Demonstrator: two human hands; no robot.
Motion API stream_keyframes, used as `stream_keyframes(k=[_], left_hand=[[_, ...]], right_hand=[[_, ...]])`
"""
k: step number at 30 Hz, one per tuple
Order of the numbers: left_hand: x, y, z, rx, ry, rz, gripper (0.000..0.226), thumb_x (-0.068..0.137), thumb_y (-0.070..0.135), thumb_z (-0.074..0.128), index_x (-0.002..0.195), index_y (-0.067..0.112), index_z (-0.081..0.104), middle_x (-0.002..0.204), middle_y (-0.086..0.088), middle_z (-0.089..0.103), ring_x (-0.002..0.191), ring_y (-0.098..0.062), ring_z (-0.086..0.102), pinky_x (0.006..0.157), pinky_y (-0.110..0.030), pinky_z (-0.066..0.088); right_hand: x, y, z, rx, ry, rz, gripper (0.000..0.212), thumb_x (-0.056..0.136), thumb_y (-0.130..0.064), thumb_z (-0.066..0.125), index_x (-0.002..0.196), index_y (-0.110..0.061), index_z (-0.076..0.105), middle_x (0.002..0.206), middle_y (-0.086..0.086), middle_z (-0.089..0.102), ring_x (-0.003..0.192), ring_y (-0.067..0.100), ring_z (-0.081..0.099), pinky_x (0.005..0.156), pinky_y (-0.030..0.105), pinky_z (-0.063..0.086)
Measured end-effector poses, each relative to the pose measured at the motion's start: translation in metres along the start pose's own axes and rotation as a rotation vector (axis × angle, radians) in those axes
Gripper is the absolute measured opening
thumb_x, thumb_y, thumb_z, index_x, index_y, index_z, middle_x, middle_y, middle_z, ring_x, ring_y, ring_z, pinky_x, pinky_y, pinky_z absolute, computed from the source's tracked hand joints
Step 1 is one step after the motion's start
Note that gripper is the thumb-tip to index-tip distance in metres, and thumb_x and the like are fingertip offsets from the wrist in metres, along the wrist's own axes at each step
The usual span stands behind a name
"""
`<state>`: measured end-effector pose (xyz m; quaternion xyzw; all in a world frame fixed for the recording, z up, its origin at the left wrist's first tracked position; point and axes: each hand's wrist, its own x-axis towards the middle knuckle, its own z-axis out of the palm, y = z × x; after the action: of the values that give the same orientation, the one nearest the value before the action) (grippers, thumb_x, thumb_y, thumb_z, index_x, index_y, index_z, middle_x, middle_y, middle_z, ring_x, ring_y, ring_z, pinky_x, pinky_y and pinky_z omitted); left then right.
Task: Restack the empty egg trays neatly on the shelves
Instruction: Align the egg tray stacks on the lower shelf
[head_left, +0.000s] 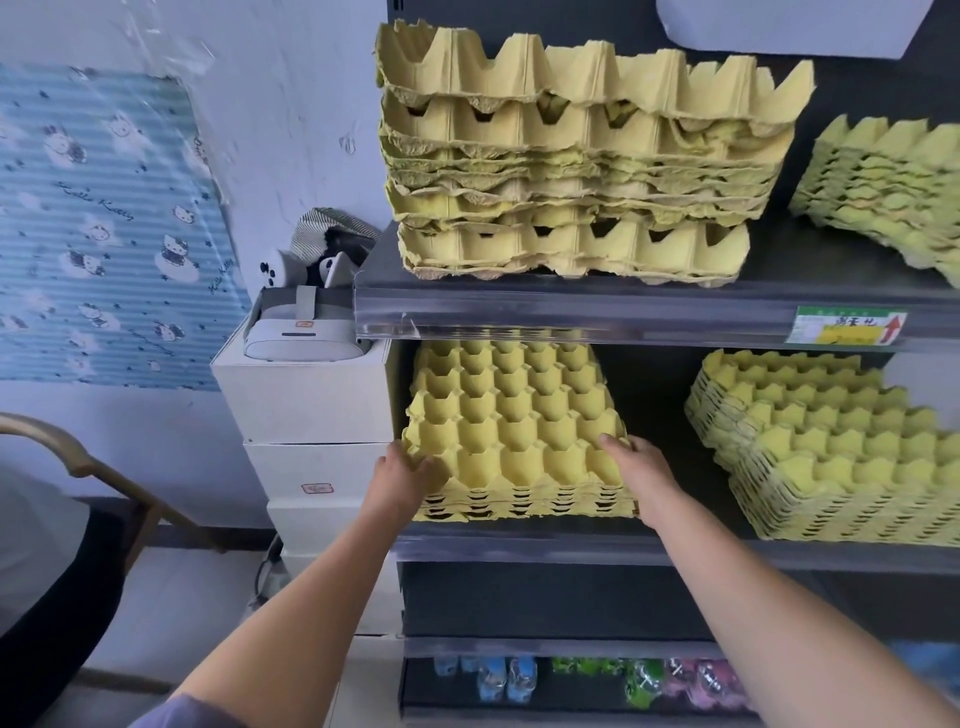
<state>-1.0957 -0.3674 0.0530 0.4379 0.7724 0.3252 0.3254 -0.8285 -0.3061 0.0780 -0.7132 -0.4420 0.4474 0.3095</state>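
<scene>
While both hands close on the front corners of the short tray stack (514, 431) on the middle shelf (571, 548), the left hand (402, 475) has its fingers curled over the near-left corner and the right hand (636, 465) clamps the near-right edge. These pulp trays look light but crumbly, so a hold low at the corners, lifting the pile as one, seems safest. Back rows vanish under the upper shelf (571, 312). How well the layers nest there, I can't tell; the right-hand stack (831, 457) runs out of view.
</scene>
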Motion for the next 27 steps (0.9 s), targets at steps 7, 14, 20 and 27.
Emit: stream_keyframes(k=[7,14,20,27], left_hand=[[-0.015,0.007,0.007,0.546,0.205,0.425,0.045,0.096,0.035,0.037,0.139,0.024,0.037,0.140,-0.005,0.039,0.130,-0.028,0.034,0.103,-0.039,0.027],[-0.032,0.034,0.035,0.808,0.184,0.978,0.047,0.083,0.040,0.060,0.126,0.028,0.047,0.124,-0.003,0.056,0.119,-0.028,0.051,0.099,-0.050,0.038],[-0.043,0.042,0.063,1.080,0.066,0.897,0.097,0.083,0.036,0.062,0.140,0.035,-0.017,0.154,-0.007,0.003,0.139,-0.029,0.012,0.109,-0.051,0.015],[-0.046,0.036,0.059,1.188,0.091,0.854,0.123,0.082,0.010,0.064,0.123,0.040,-0.048,0.154,-0.009,0.005,0.138,-0.037,0.011,0.105,-0.055,0.020]], right_hand=[[-0.006,0.002,-0.004,-0.213,0.057,-0.085,0.057,0.092,-0.055,0.046,0.129,-0.012,0.051,0.119,0.009,0.058,0.112,0.031,0.053,0.094,0.046,0.047],[-0.007,0.015,-0.017,-0.035,0.016,0.033,0.083,0.078,-0.056,0.068,0.143,-0.018,0.032,0.144,0.013,0.036,0.124,0.035,0.044,0.095,0.046,0.043],[-0.004,0.016,-0.017,0.157,-0.134,0.232,0.085,0.078,-0.042,0.074,0.141,-0.017,0.024,0.139,0.016,0.040,0.118,0.039,0.048,0.092,0.046,0.042],[-0.003,0.015,-0.020,0.293,-0.260,0.192,0.041,0.082,-0.008,0.060,0.120,-0.013,0.044,0.127,0.016,0.050,0.116,0.032,0.051,0.102,0.046,0.044]])
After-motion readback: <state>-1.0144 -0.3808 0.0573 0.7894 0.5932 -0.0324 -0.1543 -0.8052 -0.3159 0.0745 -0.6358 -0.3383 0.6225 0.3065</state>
